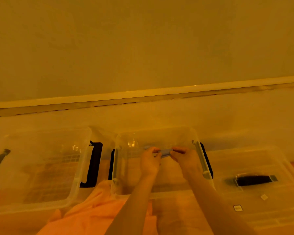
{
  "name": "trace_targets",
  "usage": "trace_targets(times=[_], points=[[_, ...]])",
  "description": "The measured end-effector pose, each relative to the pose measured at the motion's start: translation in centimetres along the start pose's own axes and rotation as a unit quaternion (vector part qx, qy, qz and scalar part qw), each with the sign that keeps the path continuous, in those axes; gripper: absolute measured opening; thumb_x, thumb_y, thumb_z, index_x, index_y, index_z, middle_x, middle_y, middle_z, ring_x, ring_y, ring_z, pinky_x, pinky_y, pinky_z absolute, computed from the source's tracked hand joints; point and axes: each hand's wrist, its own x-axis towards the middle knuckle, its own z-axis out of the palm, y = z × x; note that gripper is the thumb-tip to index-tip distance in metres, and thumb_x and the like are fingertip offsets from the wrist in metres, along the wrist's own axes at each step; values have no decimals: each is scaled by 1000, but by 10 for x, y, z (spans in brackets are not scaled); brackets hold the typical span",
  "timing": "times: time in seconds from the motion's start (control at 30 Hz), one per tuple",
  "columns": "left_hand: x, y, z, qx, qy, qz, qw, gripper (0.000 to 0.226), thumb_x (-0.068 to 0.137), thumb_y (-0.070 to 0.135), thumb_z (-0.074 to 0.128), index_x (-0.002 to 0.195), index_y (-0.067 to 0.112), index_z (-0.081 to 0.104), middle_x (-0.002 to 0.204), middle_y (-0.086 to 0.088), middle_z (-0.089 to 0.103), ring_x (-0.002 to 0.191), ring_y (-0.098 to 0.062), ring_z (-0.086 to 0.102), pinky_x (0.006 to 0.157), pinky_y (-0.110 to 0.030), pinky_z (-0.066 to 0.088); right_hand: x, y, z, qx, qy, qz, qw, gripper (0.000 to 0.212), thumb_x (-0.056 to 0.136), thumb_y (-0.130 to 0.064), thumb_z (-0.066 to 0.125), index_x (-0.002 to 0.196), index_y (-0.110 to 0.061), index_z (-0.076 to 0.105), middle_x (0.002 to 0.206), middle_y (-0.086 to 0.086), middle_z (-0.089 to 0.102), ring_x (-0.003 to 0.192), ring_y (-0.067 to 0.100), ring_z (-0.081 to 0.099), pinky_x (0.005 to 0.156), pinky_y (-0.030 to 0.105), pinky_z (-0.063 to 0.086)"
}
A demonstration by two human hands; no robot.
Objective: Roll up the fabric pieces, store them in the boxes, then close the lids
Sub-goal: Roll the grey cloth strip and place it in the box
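- Head view: both hands reach into the middle clear plastic box [159, 167], one of two open boxes that stand side by side near the wall, on a surface I cannot make out.
- Left hand [149, 161] has its fingers curled round the left part of a small grey fabric roll [165, 152]; right hand [187, 158] pinches the right part, thumb and fingers closed on it.
- That roll is held between the two hands above the box's floor, towards its far side; whether it touches the floor I cannot tell.
- Its long axis runs left to right, roughly in line with the far wall of the box, with the left end a little further from the camera.
- Step in hand, as I judge it: storing a rolled piece, with the roll being tightened or set down inside.
- Next move likely calls for lowering the roll flat, letting go with both hands at once so it does not unwind, then drawing the arms back over the near rim.
- Left clear box [41, 167] stands open just beside, black latch [92, 165] between them.
- Clear lid [255, 187] with a dark handle lies at the right, not yet fitted.
- Orange cloth [95, 211] lies loose in front of the boxes, unrolled.
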Motion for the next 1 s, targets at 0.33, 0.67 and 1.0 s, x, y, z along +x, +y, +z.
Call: trace_targets(times=[0.33, 0.67, 1.0], points=[[85, -35, 71, 36, 26, -68, 997, 18, 89, 10, 63, 107, 9, 67, 107, -10, 67, 93, -30, 65, 81, -46, 55, 91, 29, 14, -97, 8, -12, 995, 25, 82, 2, 69, 107, 3, 68, 100, 11, 66, 94, 23, 62, 80, 32, 51], [95, -49, 94, 58, 69, -67, 994, 30, 85, 8, 68, 113, 3, 63, 113, -12, 62, 106, -25, 58, 89, -27, 44, 112, 56, 32, -101, 35, -40, 994, 15, 81, 2, 71, 94, -1, 67, 89, 7, 62, 85, 19, 58, 77, 26, 44], [86, -52, 98, 80, 80, -54, 992, 22, 92, 2, 55, 113, 6, 58, 116, -9, 57, 115, -24, 55, 88, -29, 49, 115, 71, 36, -133, 57, -44, 989, 12, 84, -2, 69, 96, -3, 66, 90, 2, 61, 83, 12, 57, 62, 2, 40]])
